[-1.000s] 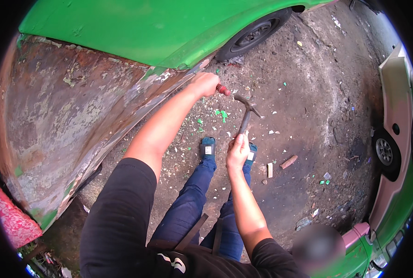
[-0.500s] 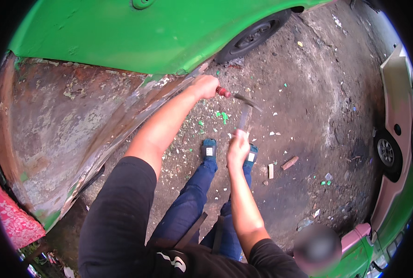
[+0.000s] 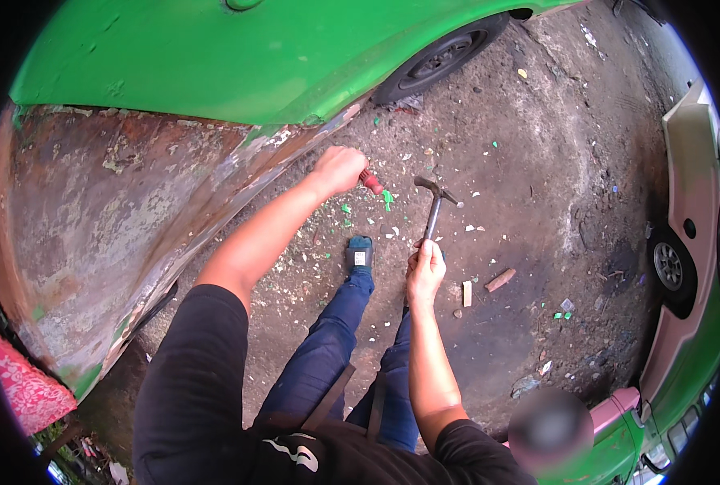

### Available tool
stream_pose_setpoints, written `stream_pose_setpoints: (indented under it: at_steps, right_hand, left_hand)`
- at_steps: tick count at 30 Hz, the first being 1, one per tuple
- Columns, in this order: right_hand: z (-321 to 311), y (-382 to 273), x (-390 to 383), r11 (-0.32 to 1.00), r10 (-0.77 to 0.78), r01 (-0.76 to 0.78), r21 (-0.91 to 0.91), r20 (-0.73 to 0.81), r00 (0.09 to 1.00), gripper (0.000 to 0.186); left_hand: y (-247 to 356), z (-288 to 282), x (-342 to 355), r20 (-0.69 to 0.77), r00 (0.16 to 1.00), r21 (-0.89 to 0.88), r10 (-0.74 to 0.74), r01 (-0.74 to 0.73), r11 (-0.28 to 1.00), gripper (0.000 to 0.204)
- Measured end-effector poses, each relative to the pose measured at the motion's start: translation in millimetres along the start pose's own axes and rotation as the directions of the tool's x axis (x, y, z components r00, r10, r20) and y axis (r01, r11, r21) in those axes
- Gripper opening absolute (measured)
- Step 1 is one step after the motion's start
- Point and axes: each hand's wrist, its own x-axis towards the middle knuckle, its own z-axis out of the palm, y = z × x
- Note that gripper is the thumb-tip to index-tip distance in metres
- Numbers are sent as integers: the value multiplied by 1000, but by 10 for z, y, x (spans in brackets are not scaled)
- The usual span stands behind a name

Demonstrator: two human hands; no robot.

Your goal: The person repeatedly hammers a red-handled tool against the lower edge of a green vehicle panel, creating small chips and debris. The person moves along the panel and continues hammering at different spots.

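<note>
My left hand (image 3: 339,170) is closed round the ribbed red handle of a screwdriver (image 3: 371,181). The handle's rounded end sticks out toward the right, and the blade is hidden. Right of it, my right hand (image 3: 426,273) grips a hammer (image 3: 433,212) by its shaft, head upward and pointing away from me. A gap separates the hammer head from the red handle. Left of my left hand lies the lower side of a car, a bare, rusty panel (image 3: 109,194) with flaking paint, below green bodywork (image 3: 190,65).
A black car wheel (image 3: 441,63) stands beyond my hands. Paint flakes and green chips litter the rough ground (image 3: 521,178), with a reddish fragment (image 3: 500,280) and a pale block (image 3: 467,293) at right. Another pink and green car (image 3: 687,267) and a person (image 3: 551,428) are at right.
My left hand has shifted left and slightly toward me with the screwdriver. The hammer has drawn back from the red handle, and my right hand is a little lower and farther right.
</note>
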Motion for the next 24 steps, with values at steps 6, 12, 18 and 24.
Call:
stream_pose_setpoints:
  at_steps: [6,12,18,24]
  right_hand:
    - [-64,-53,-15,999,37,-37,-22,-1,999,27]
    - [-160,-37,-63,997,25,-27,-66,-34,999,29]
    - [-253,4,-95,997,31,-32,-73,-13,999,28]
    - [-190,-85,-186,992,47,-44,-119,29,998,25]
  left_hand:
    - [135,-233,144,33,999,16,-9,9,1000,15]
    - [85,-182,213,12,998,-68,-56,56,996,18]
    - [118,14,82,-157,986,-148,-58,35,988,12]
    - [-102,207,-31,-327,944,-221,41,-119,968,17]
